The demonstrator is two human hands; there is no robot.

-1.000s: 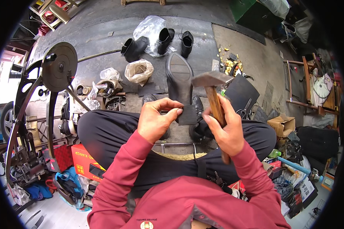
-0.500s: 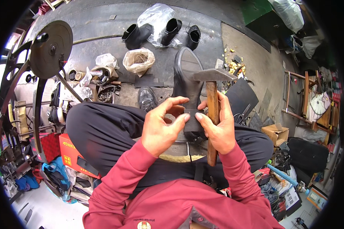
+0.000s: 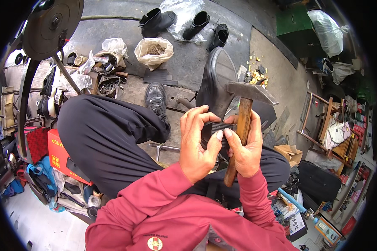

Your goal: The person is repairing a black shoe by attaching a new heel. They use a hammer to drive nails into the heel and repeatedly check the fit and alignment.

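A black shoe [image 3: 215,79] stands sole-up in front of me, its heel toward my lap. My left hand [image 3: 197,142] grips the black ribbed heel piece [image 3: 222,127] with thumb and fingers curled round it. My right hand [image 3: 245,150] is closed on the wooden handle of a hammer [image 3: 243,121], held upright with its steel head [image 3: 251,92] above my fingers; the right thumb also presses on the heel piece. Both sleeves are red. I sit cross-legged in black trousers.
A large black wheel on a stand [image 3: 50,25] rises at the far left. Black boots [image 3: 155,19] and plastic bags [image 3: 155,50] lie on the concrete ahead. A red box [image 3: 60,154] sits by my left knee. Clutter, a cardboard box [image 3: 291,152] and a wooden frame [image 3: 322,121] crowd the right.
My hands have come together on the shoe's heel. The hammer has swung from tilted to upright, close against the heel. The camera has tipped down and nearer.
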